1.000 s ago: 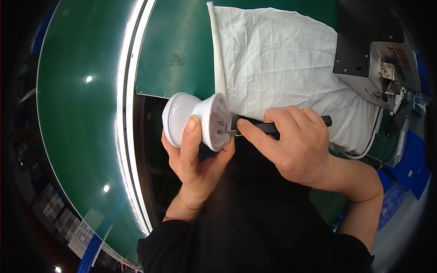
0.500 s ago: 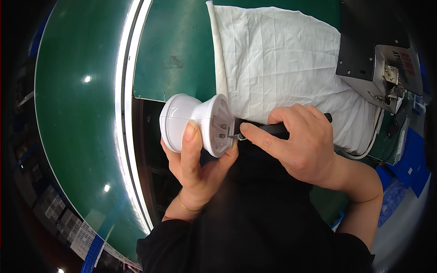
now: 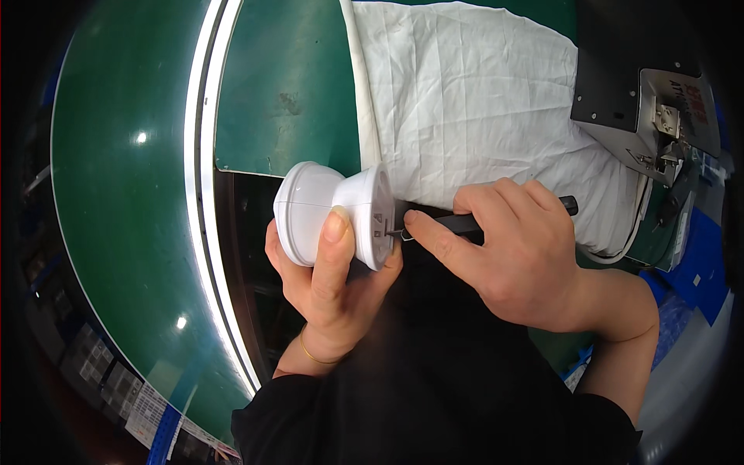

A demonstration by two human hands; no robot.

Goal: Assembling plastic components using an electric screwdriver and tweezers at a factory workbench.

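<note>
A white plastic housing (image 3: 310,211), waisted like a spool, is held in my left hand (image 3: 329,287). My thumb presses along its side and my other fingers wrap underneath. Its open end, with small slots inside, faces right. My right hand (image 3: 519,252) is closed around a slim black-handled tool (image 3: 461,225), index finger stretched along it. The tool's thin metal tip is at the slots in the housing's end face; whether it touches them I cannot tell. Its exact kind does not show.
A creased white cloth (image 3: 469,101) covers the green bench (image 3: 287,70) ahead. At the far right stands a black and metal machine (image 3: 620,93). A bright light strip (image 3: 200,116) runs down the left, beside a green surface (image 3: 116,201). Blue sheets (image 3: 697,267) lie at right.
The housing has turned slightly, so its end face shows more edge-on. My right hand and the tool have shifted a little to the right within the view.
</note>
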